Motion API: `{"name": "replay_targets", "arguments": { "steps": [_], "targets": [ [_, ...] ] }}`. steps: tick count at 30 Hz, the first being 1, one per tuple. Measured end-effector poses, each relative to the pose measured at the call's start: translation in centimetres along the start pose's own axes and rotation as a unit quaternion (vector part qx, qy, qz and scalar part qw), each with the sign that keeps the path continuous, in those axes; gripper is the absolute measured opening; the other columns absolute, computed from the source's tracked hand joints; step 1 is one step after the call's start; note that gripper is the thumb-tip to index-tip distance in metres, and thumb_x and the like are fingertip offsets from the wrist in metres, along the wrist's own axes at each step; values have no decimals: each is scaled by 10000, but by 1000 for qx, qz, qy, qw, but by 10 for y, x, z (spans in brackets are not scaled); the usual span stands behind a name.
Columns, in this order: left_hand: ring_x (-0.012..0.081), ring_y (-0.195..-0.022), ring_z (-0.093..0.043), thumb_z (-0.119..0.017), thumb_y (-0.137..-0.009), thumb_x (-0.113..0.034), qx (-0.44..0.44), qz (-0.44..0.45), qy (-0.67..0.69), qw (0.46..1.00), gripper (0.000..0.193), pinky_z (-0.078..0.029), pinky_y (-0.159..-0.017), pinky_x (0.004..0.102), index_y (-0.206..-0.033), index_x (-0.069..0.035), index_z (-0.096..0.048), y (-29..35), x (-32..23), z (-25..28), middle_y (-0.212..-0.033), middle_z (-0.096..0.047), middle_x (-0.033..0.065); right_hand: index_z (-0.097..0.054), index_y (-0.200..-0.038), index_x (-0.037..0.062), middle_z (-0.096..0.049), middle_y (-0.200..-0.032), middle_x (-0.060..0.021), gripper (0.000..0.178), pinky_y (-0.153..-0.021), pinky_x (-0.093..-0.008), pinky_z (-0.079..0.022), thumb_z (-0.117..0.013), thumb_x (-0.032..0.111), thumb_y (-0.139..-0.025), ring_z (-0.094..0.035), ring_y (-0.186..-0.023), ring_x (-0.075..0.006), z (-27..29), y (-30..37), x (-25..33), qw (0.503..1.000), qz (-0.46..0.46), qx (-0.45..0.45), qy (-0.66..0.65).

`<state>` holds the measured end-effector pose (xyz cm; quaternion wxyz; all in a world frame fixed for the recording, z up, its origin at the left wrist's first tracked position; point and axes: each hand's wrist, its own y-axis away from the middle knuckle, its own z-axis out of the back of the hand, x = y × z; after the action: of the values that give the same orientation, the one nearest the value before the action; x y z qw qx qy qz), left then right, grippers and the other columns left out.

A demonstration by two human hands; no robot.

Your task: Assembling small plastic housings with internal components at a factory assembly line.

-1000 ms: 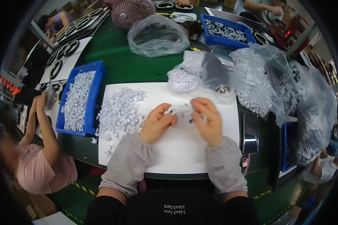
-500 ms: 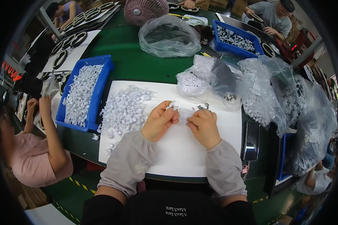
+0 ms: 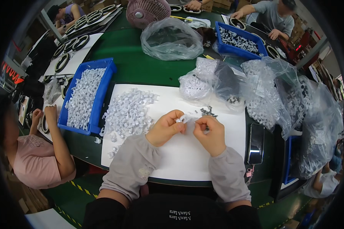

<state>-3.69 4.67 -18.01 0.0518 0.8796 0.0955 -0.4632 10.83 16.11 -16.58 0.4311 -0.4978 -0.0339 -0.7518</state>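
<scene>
The light is bright and even on the white sheet (image 3: 183,164); the white piece (image 3: 182,118) in the left hand (image 3: 165,129) looks washed out, its outline unclear; the dark phone (image 3: 256,142) reflects a bright bar, the large clear bag (image 3: 320,131) glints; near the black round border, straight edges bend.

A phone (image 3: 256,143) lies on the table (image 3: 118,63)'s right, a pink charm (image 3: 249,171) at its near end. Farther back stands a pink fan (image 3: 146,13), a see-through bag (image 3: 172,42) just in front. Dark rings (image 3: 74,44) lie at upper left. A pink-shirted person (image 3: 38,162) is at left, a gray-shirted person (image 3: 272,19) at upper right.
</scene>
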Motion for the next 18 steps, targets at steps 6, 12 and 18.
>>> {"name": "replay_targets", "arguments": {
  "steps": [6, 12, 18],
  "targets": [
    [133, -822, -465, -653, -871, -249, 42, 25, 12, 999, 309, -388, -782, 281, -1047, -60, -484, 1, 2, -6, -861, -512, 29, -597, -815, -10, -615, -789, -68, 122, -635, -223, -458, -640, -59, -713, -567, -674, -124, 0, 9, 10, 970, -62, -20, -232],
    [116, -857, -485, -686, -852, -287, 62, 20, 17, 998, 366, -397, -794, 267, -1055, -66, -477, -1, 5, -5, -907, -524, 13, -604, -844, 13, -579, -870, -89, 172, -702, -256, -453, -632, -75, -699, -555, -771, -167, -1, 7, 17, 963, 41, -76, -257],
    [79, -881, -506, -700, -847, -255, 48, 21, 48, 997, 368, -417, -800, 243, -1057, -84, -450, 1, 12, -11, -951, -539, -10, -619, -845, 53, -476, -906, -65, 206, -675, -270, -412, -671, -45, -672, -482, -793, -179, -9, 8, 23, 982, 88, -116, -121]
  ]
}}
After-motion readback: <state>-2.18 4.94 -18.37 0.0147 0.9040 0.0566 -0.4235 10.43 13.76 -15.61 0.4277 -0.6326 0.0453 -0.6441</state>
